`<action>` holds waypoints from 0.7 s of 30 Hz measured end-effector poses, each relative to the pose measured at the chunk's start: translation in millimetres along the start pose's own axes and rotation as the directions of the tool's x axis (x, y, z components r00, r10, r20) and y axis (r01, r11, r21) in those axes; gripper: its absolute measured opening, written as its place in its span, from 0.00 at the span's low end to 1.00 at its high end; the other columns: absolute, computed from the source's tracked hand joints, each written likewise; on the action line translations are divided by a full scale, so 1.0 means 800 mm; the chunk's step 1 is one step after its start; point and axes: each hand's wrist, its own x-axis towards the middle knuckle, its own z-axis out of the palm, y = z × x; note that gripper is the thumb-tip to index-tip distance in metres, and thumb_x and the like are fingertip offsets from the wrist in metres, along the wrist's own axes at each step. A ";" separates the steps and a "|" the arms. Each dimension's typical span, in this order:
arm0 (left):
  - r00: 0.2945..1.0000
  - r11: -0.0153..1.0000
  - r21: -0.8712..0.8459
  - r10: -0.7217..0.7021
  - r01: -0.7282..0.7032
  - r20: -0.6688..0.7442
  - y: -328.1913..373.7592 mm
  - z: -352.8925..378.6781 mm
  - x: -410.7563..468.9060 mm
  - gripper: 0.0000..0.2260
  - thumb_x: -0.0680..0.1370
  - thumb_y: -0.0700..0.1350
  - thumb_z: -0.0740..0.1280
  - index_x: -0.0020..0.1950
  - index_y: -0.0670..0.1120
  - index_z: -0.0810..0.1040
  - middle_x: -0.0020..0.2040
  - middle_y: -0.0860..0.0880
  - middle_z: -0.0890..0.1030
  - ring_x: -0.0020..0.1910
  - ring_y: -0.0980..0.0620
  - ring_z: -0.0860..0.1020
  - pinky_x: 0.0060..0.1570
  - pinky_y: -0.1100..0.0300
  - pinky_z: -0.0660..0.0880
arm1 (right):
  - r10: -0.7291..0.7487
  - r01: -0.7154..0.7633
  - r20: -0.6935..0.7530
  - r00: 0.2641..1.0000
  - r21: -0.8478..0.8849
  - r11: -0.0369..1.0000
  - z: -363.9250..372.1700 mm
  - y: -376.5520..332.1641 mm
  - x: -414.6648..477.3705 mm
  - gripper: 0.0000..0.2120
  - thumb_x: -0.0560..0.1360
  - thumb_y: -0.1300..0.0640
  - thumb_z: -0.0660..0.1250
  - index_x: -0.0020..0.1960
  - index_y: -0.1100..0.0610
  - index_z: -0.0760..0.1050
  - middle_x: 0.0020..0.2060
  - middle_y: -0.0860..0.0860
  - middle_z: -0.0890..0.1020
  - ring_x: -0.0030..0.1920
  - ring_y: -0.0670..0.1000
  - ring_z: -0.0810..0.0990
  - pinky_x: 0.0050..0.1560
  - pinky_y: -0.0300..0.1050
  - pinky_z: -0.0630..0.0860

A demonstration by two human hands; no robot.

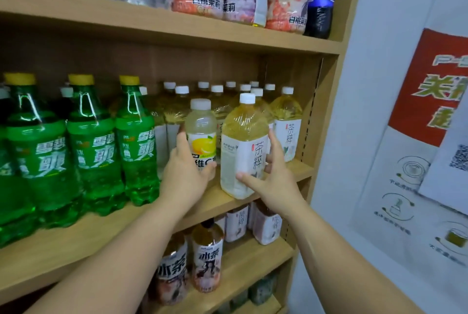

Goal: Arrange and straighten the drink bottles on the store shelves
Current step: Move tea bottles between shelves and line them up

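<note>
Left hand [184, 171] curls round the lemon drink bottle [201, 133], right hand [274, 179] round the tea bottle [243, 151] (at the front edge of the shelf [76, 250]); best ease both back, labels forward.

both bare forearms stretch forward and upward, side by side. the left hand [186, 174] is curled round a small bottle [201, 133], thumb in front. the right hand [277, 179] grips a larger bottle [243, 146] — thumb across its front, fingers along its right side.
</note>
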 end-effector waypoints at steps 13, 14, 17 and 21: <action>0.992 0.999 0.045 0.002 0.004 -0.124 -0.002 -0.040 -0.067 0.46 0.75 0.50 0.76 0.82 0.55 0.46 0.70 0.51 0.77 0.63 0.46 0.78 0.55 0.52 0.75 | -0.128 0.134 0.055 0.990 -0.117 0.984 0.008 0.015 0.004 0.55 0.73 0.45 0.77 0.80 0.33 0.37 0.75 0.44 0.65 0.67 0.41 0.64 0.66 0.43 0.65; 0.991 0.999 0.051 0.009 -0.002 -0.131 -0.004 -0.045 -0.072 0.46 0.75 0.50 0.76 0.82 0.55 0.46 0.70 0.51 0.77 0.63 0.46 0.78 0.54 0.52 0.75 | -0.130 0.134 0.037 0.991 -0.149 0.980 0.016 0.012 0.005 0.55 0.72 0.43 0.77 0.80 0.33 0.37 0.74 0.48 0.67 0.68 0.46 0.67 0.62 0.44 0.67; 0.989 0.998 0.067 0.018 -0.008 -0.149 -0.006 -0.056 -0.083 0.46 0.76 0.52 0.75 0.82 0.57 0.45 0.70 0.51 0.77 0.64 0.46 0.78 0.56 0.47 0.77 | -0.164 0.157 -0.011 0.986 -0.223 0.962 0.040 0.008 0.008 0.56 0.72 0.39 0.76 0.80 0.34 0.35 0.68 0.52 0.72 0.65 0.53 0.74 0.55 0.43 0.70; 0.985 0.995 0.096 0.032 -0.017 -0.167 -0.009 -0.064 -0.090 0.47 0.75 0.52 0.75 0.82 0.57 0.44 0.70 0.52 0.77 0.64 0.46 0.78 0.57 0.47 0.78 | -0.180 0.156 -0.055 0.982 -0.301 0.941 0.063 0.009 0.022 0.56 0.72 0.36 0.74 0.79 0.35 0.32 0.63 0.52 0.72 0.57 0.53 0.77 0.47 0.47 0.75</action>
